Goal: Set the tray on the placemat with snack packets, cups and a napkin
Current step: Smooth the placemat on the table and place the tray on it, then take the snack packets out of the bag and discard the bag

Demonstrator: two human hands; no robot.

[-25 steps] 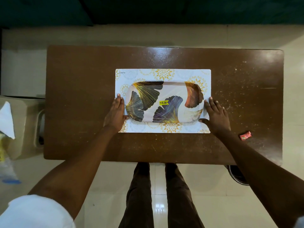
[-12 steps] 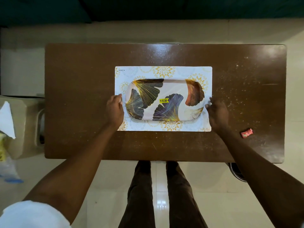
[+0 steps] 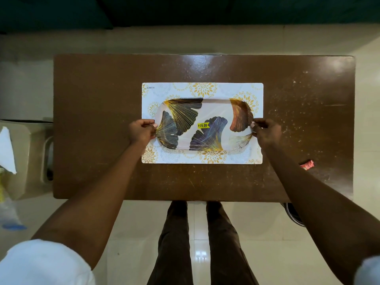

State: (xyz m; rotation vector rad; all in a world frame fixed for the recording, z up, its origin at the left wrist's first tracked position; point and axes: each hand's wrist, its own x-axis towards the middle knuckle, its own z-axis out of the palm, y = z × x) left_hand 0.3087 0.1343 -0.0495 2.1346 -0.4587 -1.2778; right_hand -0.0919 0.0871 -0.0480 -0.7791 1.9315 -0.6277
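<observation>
The tray (image 3: 202, 124), oblong and printed with fan-shaped leaves and a yellow price sticker (image 3: 203, 125), lies flat on the white placemat (image 3: 202, 159) in the middle of the brown bench (image 3: 92, 120). The left hand (image 3: 141, 132) has its fingers clamped on the tray's left end, the right hand (image 3: 267, 131) likewise on the right end. A small red packet (image 3: 307, 164) lies well apart, near the bench's right edge
</observation>
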